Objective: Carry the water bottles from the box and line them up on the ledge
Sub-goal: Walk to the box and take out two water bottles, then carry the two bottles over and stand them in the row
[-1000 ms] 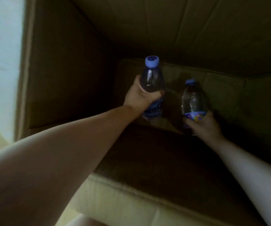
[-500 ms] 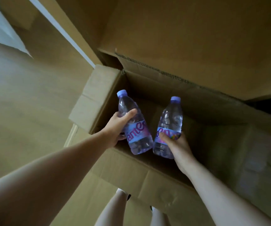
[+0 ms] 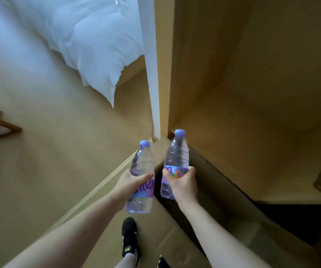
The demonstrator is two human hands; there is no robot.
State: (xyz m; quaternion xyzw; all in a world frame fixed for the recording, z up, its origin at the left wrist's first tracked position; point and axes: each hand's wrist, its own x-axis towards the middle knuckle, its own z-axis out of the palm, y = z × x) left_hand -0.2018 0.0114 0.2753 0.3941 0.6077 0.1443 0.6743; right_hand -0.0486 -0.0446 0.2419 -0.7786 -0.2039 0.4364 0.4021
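Head view: each hand [image 3: 131, 183] [image 3: 183, 183] grips an upright bottle [image 3: 142, 165] [image 3: 177, 155].

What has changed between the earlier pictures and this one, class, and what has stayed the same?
Both clear plastic water bottles with purple caps have been lifted up out of the brown cardboard box: the left bottle and the right bottle were deep inside it and are now held above its edge. The view has swung up to show a white pillow. Unchanged: the left hand and right hand each still grip one upright bottle.
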